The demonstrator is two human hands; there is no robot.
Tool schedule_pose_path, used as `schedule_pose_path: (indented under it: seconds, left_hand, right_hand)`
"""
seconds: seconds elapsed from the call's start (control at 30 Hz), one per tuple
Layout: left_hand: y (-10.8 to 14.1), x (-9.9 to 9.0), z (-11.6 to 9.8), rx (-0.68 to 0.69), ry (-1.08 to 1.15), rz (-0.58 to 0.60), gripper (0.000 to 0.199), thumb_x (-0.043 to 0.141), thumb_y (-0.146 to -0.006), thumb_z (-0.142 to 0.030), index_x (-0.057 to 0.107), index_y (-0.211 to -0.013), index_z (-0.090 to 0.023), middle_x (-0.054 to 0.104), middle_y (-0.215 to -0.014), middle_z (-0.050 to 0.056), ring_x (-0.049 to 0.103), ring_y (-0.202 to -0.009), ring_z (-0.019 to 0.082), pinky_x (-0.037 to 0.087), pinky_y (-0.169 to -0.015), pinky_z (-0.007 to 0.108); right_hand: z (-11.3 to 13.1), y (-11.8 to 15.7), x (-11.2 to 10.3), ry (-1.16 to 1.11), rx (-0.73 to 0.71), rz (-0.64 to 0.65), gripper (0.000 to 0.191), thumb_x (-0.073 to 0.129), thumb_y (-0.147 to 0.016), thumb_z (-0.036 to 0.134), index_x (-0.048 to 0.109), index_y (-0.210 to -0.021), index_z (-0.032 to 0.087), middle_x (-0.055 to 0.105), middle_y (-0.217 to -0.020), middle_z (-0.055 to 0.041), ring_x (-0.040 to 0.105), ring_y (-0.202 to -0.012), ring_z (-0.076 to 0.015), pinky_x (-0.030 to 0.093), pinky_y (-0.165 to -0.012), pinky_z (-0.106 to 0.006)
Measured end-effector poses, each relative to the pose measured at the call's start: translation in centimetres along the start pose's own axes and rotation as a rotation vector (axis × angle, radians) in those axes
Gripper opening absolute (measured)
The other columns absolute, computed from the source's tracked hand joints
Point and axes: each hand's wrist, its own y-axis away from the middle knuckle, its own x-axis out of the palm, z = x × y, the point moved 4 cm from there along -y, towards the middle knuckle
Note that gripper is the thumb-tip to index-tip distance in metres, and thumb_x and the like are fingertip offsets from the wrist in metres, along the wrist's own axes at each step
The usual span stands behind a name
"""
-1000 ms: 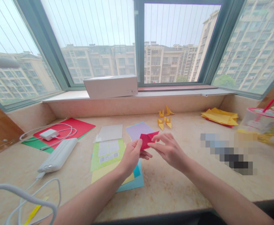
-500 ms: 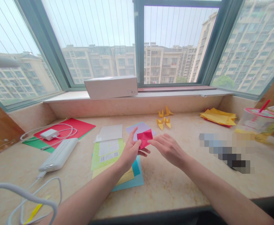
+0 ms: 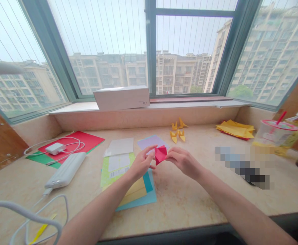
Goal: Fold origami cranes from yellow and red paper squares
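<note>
Below the frame's centre, our left hand (image 3: pixel 141 163) grips the left side of the pink paper (image 3: pixel 160 155), partly folded, and our right hand (image 3: pixel 182 160) pinches its right edge. We judge this a shaping fold; the next move likely calls for lined-up edges and steady pressure.

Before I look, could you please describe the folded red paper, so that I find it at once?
Start at the window; below it runs the counter. Over its middle, the left hand and right hand hold the folded paper between them. Unlike the purple sheet and yellow cranes behind it, it is bright red and held.
</note>
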Motion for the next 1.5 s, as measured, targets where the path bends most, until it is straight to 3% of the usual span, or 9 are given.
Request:
schedule_pose_path:
  seconds: [0.13,0.3,0.5,0.73,0.87,0.97,1.2,1.3,1.5]
  left_hand:
    - [0.1,-0.3,-0.5,0.112,-0.082,0.002,0.038,0.063,-0.087,-0.033,0.065,-0.121,-0.018,0.045,-0.15,0.017,0.067,-0.098,0.022,0.061,-0.073,0.033]
    - [0.4,-0.2,-0.8,0.199,-0.148,0.067,0.024,0.061,-0.09,-0.034,0.072,-0.102,-0.017,0.057,-0.139,0.017,0.054,-0.129,0.031,0.055,-0.09,0.036]
    - [0.8,0.2,-1.2,0.23,-0.193,0.107,0.033,0.065,-0.089,-0.042,0.072,-0.114,-0.021,0.067,-0.129,0.013,0.062,-0.118,0.029,0.052,-0.096,0.041]
    - [0.7,0.3,-1.0,0.351,-0.381,0.044,0.037,0.066,-0.081,-0.017,0.068,-0.118,-0.02,0.071,-0.119,0.01,0.065,-0.111,0.026,0.049,-0.1,0.041]
    - [0.5,0.2,-0.5,0.419,-0.473,-0.004,0.029,0.061,-0.085,-0.015,0.069,-0.112,-0.021,0.073,-0.111,0.008,0.066,-0.103,0.025,0.05,-0.093,0.039]
    - [0.6,0.1,-0.6,0.418,-0.526,-0.068,0.016,0.058,-0.087,-0.016,0.07,-0.097,-0.02,0.072,-0.095,0.008,0.065,-0.09,0.023,0.051,-0.084,0.036]
    - [1.0,0.1,-0.9,0.39,-0.566,-0.161,0.015,0.053,-0.093,-0.02,0.067,-0.089,-0.02,0.071,-0.082,0.006,0.064,-0.071,0.02,0.047,-0.068,0.03]
    - [1.3,0.4,-1.1,0.369,-0.556,-0.159,0.012,0.054,-0.093,-0.022,0.064,-0.088,-0.02,0.072,-0.08,0.006,0.066,-0.068,0.019,0.048,-0.066,0.029]
    - [1.3,1.1,-1.3,0.354,-0.429,-0.121,0.014,0.059,-0.09,-0.021,0.063,-0.104,-0.022,0.075,-0.101,0.007,0.073,-0.087,0.023,0.056,-0.075,0.032]
  right_hand:
    - [-0.4,0.0,-0.1,-0.162,0.044,0.004,0.019,0.056,-0.099,0.029,0.072,-0.094,0.021,0.069,-0.098,-0.0075,0.068,-0.09,-0.0187,0.055,-0.081,-0.032]
    - [-1.3,0.0,-0.5,-0.251,0.154,-0.115,0.016,0.062,-0.095,0.032,0.073,-0.09,0.021,0.071,-0.094,-0.0072,0.068,-0.087,-0.0202,0.055,-0.078,-0.034]
    - [-1.4,0.0,-0.1,-0.283,0.234,-0.099,0.018,0.064,-0.094,0.034,0.073,-0.086,0.021,0.073,-0.091,-0.007,0.068,-0.082,-0.0203,0.055,-0.071,-0.034]
    - [-0.4,0.0,-0.2,-0.272,0.187,-0.064,0.009,0.065,-0.092,0.026,0.072,-0.09,0.022,0.07,-0.098,-0.007,0.067,-0.093,-0.021,0.055,-0.086,-0.038]
    - [0.5,-0.1,0.1,-0.26,0.169,-0.102,0.006,0.064,-0.09,0.021,0.07,-0.092,0.022,0.068,-0.104,-0.0072,0.066,-0.101,-0.022,0.053,-0.092,-0.04]
    - [0.9,-0.1,0.8,-0.277,0.268,-0.168,0.007,0.065,-0.087,0.022,0.066,-0.094,0.022,0.067,-0.11,-0.0085,0.064,-0.107,-0.0243,0.054,-0.09,-0.042]
    - [0.1,0.6,4.0,-0.562,0.612,-0.185,0.06,0.061,-0.082,0.02,0.04,-0.139,0.022,0.062,-0.127,-0.0145,0.07,-0.097,-0.0223,0.06,-0.074,-0.036]
    - [-0.2,0.6,4.4,-0.673,0.658,-0.201,0.053,0.053,-0.085,0.015,0.041,-0.137,0.022,0.065,-0.125,-0.0139,0.073,-0.097,-0.0214,0.061,-0.075,-0.034]
    - [0.5,0.2,3.7,-0.797,0.638,-0.251,0.034,0.055,-0.09,0.023,0.054,-0.123,0.022,0.074,-0.112,-0.009,0.075,-0.094,-0.0236,0.063,-0.078,-0.037]
